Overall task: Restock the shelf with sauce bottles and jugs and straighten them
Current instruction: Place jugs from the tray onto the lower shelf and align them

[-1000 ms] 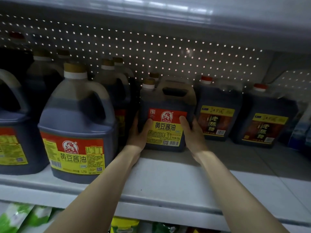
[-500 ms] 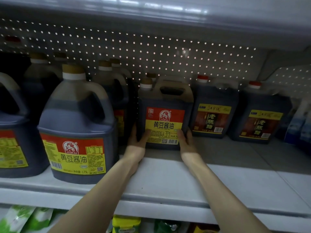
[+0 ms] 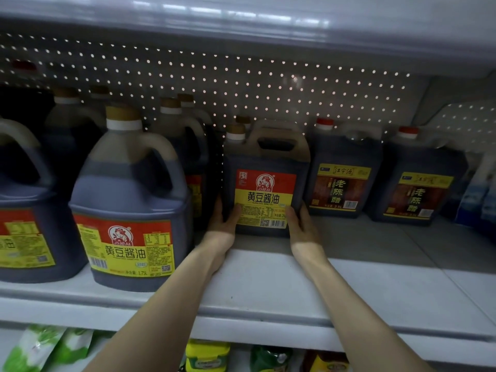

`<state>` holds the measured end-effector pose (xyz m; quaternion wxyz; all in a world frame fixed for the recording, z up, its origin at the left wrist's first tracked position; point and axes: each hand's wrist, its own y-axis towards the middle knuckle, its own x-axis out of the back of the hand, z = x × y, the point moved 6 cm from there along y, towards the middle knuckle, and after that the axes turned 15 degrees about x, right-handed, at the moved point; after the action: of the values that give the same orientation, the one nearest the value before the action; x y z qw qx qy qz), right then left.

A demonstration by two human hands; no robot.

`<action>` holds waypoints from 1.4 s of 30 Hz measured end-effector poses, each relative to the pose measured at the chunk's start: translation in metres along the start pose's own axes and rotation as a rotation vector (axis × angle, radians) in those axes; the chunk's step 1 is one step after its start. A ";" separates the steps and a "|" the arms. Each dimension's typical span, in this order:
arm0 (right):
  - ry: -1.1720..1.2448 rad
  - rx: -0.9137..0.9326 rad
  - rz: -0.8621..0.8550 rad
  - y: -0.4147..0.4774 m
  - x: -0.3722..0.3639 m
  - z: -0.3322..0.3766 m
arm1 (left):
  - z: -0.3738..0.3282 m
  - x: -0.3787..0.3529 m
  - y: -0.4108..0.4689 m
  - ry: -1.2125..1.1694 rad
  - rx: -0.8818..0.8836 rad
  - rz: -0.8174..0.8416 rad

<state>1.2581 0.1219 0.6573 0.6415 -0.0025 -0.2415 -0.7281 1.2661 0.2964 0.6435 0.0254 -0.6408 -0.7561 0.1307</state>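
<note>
The left hand (image 3: 221, 229) and right hand (image 3: 302, 226) grip the square soy sauce jug (image 3: 264, 183) low down, one on each side, with thumbs on its label. The jug stands straight up on the shelf (image 3: 268, 285) between them. A round jug (image 3: 128, 210) sits left of the left hand. Vinegar jugs (image 3: 343, 181) sit right of the right hand. This jug looks almost placed. Letting go is left, and maybe more jugs.
</note>
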 end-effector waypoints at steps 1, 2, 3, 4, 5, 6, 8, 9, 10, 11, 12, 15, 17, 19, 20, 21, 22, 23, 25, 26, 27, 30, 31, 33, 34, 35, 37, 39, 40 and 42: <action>-0.002 -0.001 -0.002 0.000 0.000 0.000 | 0.000 0.000 0.000 0.007 0.005 -0.002; 0.000 -0.004 -0.001 0.001 -0.001 0.001 | -0.001 0.001 -0.001 0.015 0.010 -0.005; 0.002 -0.007 0.001 0.001 -0.002 0.001 | -0.002 0.001 -0.001 0.026 0.013 -0.008; 0.004 -0.009 0.005 0.001 -0.002 0.001 | -0.002 0.002 -0.002 0.038 0.015 -0.013; 0.004 -0.012 0.008 0.002 -0.002 0.002 | -0.004 0.002 -0.004 0.047 0.015 -0.016; 0.004 -0.015 0.009 0.001 -0.001 0.002 | -0.005 0.002 -0.007 0.053 0.015 -0.022; 0.017 -0.011 0.001 -0.002 0.002 0.007 | -0.007 0.001 -0.013 0.061 0.009 -0.040; 0.030 -0.004 -0.013 -0.004 0.004 0.011 | -0.009 0.001 -0.018 0.066 0.008 -0.048; 0.051 0.003 -0.030 -0.007 0.006 0.015 | -0.010 0.001 -0.023 0.070 0.009 -0.054; 0.075 0.010 -0.048 -0.010 0.009 0.019 | -0.011 0.001 -0.028 0.079 0.011 -0.059; 0.094 0.022 -0.063 -0.013 0.012 0.025 | -0.013 0.001 -0.035 0.091 0.006 -0.059; 0.089 0.063 -0.082 -0.025 0.022 0.045 | -0.022 0.000 -0.059 0.152 -0.048 -0.025; 0.085 0.088 -0.081 -0.035 0.026 0.060 | -0.030 0.000 -0.077 0.189 -0.081 0.014; 0.095 0.113 -0.068 -0.048 0.029 0.076 | -0.038 0.002 -0.096 0.219 -0.116 0.050; 0.106 0.118 -0.059 -0.055 0.029 0.084 | -0.042 0.004 -0.107 0.235 -0.128 0.060; 0.113 0.122 -0.049 -0.062 0.029 0.091 | -0.045 0.006 -0.118 0.248 -0.140 0.064; 0.118 0.127 -0.040 -0.070 0.030 0.098 | -0.047 0.010 -0.131 0.259 -0.149 0.065; 0.121 0.133 -0.034 -0.078 0.031 0.107 | -0.049 0.015 -0.143 0.265 -0.156 0.060; 0.132 0.154 -0.022 -0.096 0.032 0.126 | -0.055 0.028 -0.171 0.271 -0.182 0.037; 0.133 0.169 -0.013 -0.107 0.032 0.137 | -0.058 0.036 -0.185 0.270 -0.192 0.024; 0.133 0.183 -0.004 -0.119 0.032 0.147 | -0.059 0.045 -0.199 0.269 -0.199 0.011; 0.146 0.207 0.010 -0.162 0.028 0.178 | -0.062 0.076 -0.252 0.277 -0.221 -0.022; 0.157 0.212 0.009 -0.177 0.026 0.188 | -0.063 0.087 -0.271 0.284 -0.227 -0.023; 0.181 0.214 0.023 -0.207 0.018 0.207 | -0.061 0.113 -0.306 0.287 -0.219 -0.021; 0.194 0.205 0.037 -0.222 0.012 0.214 | -0.059 0.127 -0.321 0.287 -0.208 -0.023; 0.206 0.194 0.054 -0.236 0.005 0.220 | -0.056 0.143 -0.336 0.283 -0.196 -0.034; 0.230 0.178 0.087 -0.260 -0.011 0.231 | -0.051 0.172 -0.359 0.279 -0.169 -0.065; 0.253 0.175 0.126 -0.278 -0.032 0.242 | -0.049 0.201 -0.375 0.284 -0.146 -0.100; 0.261 0.173 0.143 -0.285 -0.043 0.247 | -0.047 0.216 -0.380 0.290 -0.139 -0.119; 0.275 0.152 0.177 -0.300 -0.068 0.251 | -0.039 0.246 -0.388 0.299 -0.116 -0.150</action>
<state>0.9130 0.2927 0.7531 0.7284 0.1245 -0.2047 -0.6419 0.8573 0.4870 0.7391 0.1103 -0.5954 -0.7958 -0.0120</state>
